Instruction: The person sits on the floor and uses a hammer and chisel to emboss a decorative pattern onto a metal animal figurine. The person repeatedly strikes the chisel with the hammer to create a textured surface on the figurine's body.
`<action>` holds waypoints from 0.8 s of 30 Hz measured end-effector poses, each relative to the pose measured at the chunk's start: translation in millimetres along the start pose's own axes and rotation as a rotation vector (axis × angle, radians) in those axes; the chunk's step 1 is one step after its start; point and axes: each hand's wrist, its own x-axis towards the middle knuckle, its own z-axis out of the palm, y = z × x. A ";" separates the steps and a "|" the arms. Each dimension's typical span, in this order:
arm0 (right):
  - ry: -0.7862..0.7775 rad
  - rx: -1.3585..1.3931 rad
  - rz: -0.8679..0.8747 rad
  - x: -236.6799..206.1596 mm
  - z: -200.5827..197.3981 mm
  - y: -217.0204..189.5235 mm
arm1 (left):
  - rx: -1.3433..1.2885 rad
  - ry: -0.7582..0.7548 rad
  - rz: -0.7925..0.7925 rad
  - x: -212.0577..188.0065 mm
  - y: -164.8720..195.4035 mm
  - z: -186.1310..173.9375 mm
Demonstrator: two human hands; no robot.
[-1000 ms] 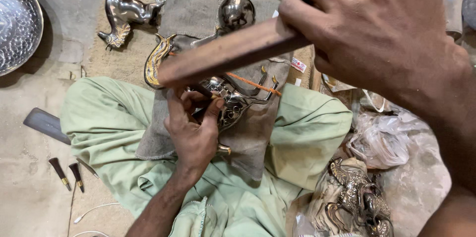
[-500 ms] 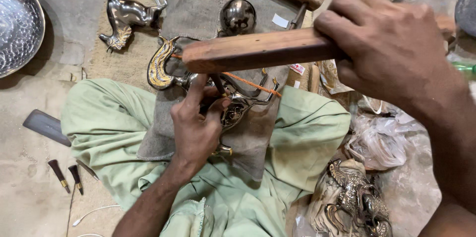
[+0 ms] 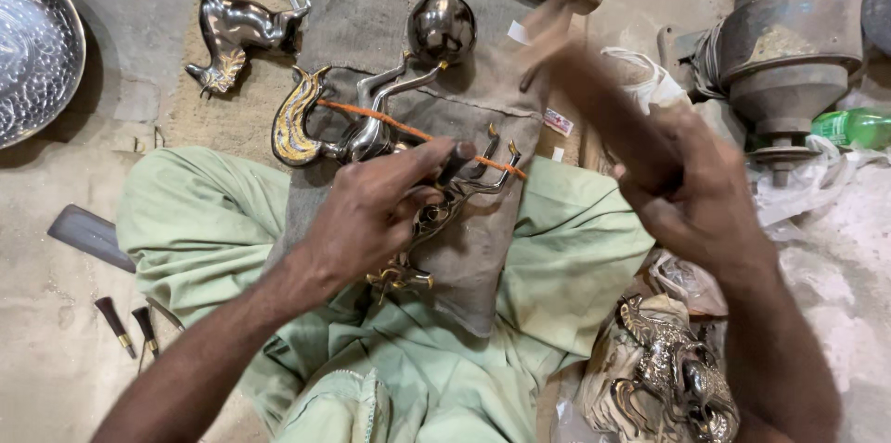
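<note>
Left hand (image 3: pixel 371 211) fingers pinch a dark chisel on the shiny stiff metal horse figurine (image 3: pixel 390 128); right hand (image 3: pixel 696 202) grips a blurred wooden mallet (image 3: pixel 575 63), probably heavy, by its handle.

There is only the one view, from the person's head, looking steeply down at the lap and the floor (image 3: pixel 56 350) around it. It sits close, with both forearms entering from the bottom edge and filling much of the frame.
</note>
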 end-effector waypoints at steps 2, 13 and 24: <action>-0.070 -0.246 0.002 -14.8 8.4 5.1 | 0.054 -0.126 -0.038 6.5 1.8 -5.6; 0.139 0.017 0.195 -74.7 61.0 6.3 | 0.051 -0.340 0.036 35.6 9.4 -20.7; 0.175 0.115 0.314 -110.1 87.6 -4.9 | -0.127 -0.409 0.076 59.0 -4.5 -17.4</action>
